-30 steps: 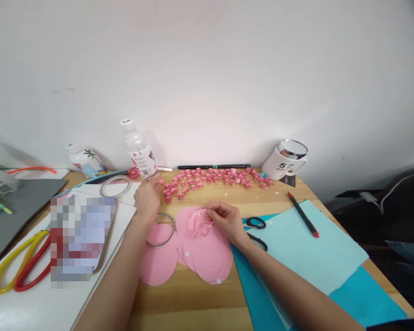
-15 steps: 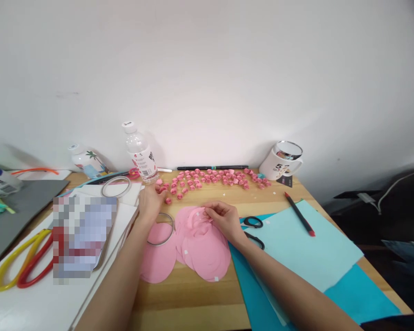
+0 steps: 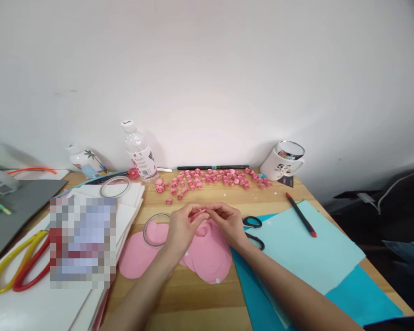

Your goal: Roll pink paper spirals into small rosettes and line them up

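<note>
My left hand [image 3: 186,225] and my right hand [image 3: 226,220] meet above a pile of pink paper circles [image 3: 209,257]. Fingertips of both hands pinch the end of a pink paper strip [image 3: 203,212]; much of it is hidden by the fingers. A spiral-cut pink paper piece [image 3: 203,230] lies just under them on the pile. Left of my hands, a roll of tape [image 3: 145,234] rests on another pink circle [image 3: 134,257]. Many small rolled pink paper roses [image 3: 210,177] spread across the table behind my hands.
Black-handled scissors [image 3: 253,222] lie by my right hand, near light blue paper [image 3: 310,253] with a pen [image 3: 301,214] on it. A mug [image 3: 279,163] and a water bottle [image 3: 140,156] stand by the wall. Left are white papers [image 3: 31,303] and red-yellow scissors [image 3: 31,269].
My left hand has moved right and nearer, from the paper roses at the left to join my right hand at the pink strip. My right hand has stayed almost in place.
</note>
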A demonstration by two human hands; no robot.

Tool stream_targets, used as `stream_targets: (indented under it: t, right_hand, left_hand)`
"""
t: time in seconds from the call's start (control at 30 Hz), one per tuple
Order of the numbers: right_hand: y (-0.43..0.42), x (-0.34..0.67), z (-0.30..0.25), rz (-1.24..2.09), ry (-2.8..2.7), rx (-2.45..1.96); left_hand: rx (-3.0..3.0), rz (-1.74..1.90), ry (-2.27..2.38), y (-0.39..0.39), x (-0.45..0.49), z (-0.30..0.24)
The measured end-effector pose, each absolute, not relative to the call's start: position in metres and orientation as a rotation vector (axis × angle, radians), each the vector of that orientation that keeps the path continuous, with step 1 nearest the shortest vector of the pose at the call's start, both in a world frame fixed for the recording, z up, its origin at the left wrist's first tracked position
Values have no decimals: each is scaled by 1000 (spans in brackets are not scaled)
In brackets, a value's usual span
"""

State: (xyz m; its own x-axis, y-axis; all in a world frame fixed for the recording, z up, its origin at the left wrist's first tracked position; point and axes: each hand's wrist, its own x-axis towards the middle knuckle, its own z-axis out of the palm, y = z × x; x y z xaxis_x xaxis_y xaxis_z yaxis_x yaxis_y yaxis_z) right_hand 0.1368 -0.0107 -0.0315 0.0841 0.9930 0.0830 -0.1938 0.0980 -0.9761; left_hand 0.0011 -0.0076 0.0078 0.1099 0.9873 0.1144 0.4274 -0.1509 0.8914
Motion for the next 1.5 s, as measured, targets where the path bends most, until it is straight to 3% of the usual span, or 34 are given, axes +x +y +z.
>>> stream_targets:
  t: [0.47, 1.5]
  right_hand:
    - [-6, 137, -32, 1168, -923, -1137]
    - [-10, 142, -28, 1398, -709, -1043]
  left_hand:
    - [1250, 1027, 1227, 2, 2, -8]
    - [1162, 1021, 1203, -4, -4, -8]
